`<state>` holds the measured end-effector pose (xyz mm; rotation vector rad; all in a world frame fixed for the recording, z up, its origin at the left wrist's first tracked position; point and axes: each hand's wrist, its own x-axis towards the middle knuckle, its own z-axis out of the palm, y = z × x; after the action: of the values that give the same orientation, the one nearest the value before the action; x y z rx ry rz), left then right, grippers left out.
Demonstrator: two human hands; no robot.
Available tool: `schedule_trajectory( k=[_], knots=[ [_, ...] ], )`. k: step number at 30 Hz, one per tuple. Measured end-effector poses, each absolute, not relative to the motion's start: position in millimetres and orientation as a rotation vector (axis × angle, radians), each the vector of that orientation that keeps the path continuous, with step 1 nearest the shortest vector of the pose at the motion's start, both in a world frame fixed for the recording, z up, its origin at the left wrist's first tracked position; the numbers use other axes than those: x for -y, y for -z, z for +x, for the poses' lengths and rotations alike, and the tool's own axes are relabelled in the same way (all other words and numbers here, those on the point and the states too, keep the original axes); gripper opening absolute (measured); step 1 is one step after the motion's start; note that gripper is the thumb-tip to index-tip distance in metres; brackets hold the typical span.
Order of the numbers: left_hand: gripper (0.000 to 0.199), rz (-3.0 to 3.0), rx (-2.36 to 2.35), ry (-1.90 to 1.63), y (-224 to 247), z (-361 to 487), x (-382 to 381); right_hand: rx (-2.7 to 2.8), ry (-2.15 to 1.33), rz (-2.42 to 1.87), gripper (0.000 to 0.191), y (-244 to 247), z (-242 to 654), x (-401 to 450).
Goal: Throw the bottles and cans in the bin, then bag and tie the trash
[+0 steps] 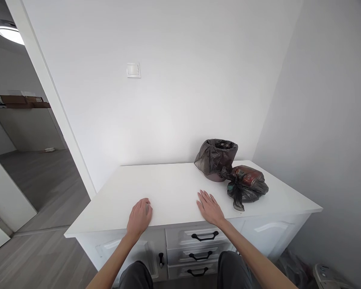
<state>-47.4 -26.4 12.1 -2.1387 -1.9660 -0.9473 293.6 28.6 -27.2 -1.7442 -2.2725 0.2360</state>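
Observation:
My left hand (140,216) rests on the white cabinet top (168,192) near its front edge. Its fingers are curled in, and a small greyish patch shows between them; I cannot make out what it is. Flat on the same surface lies my right hand (209,207), palm down with fingers stretched out and nothing in it. Just right of that hand sits a knotted black plastic bag (251,192), with reddish contents showing through. Behind the bag stands a small dark bin (217,177), lined with a black bin bag (213,158) folded over its rim.
Below the top are several drawers with black handles (205,236) and cupboard doors on both sides. A light switch (134,70) is on the wall behind. At left, a doorway opens to another room. A grey appliance (331,277) and plastic bags stand on the floor at right.

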Motion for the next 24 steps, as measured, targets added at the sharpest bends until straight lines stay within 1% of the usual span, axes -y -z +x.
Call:
schedule_trajectory(
  k=[6,16,21,24],
  knots=[
    [0.017,-2.151,1.934,1.006,-8.6,-53.2,24.0,2.259,-0.243,-1.76,0.071,26.6,289.0,-29.0],
    [0.019,-2.173,1.926,1.037,-11.6,-56.2,22.5,2.208,-0.23,-1.741,0.067,21.8,286.0,-29.3],
    [0.021,-2.174,1.974,1.005,-13.0,-54.2,20.8,2.204,-0.241,-1.719,0.066,22.1,286.1,-29.2],
    [0.022,-2.167,2.012,0.953,-13.9,-53.3,19.4,2.178,-0.207,-1.623,0.063,17.4,293.1,-18.6]
  ],
)
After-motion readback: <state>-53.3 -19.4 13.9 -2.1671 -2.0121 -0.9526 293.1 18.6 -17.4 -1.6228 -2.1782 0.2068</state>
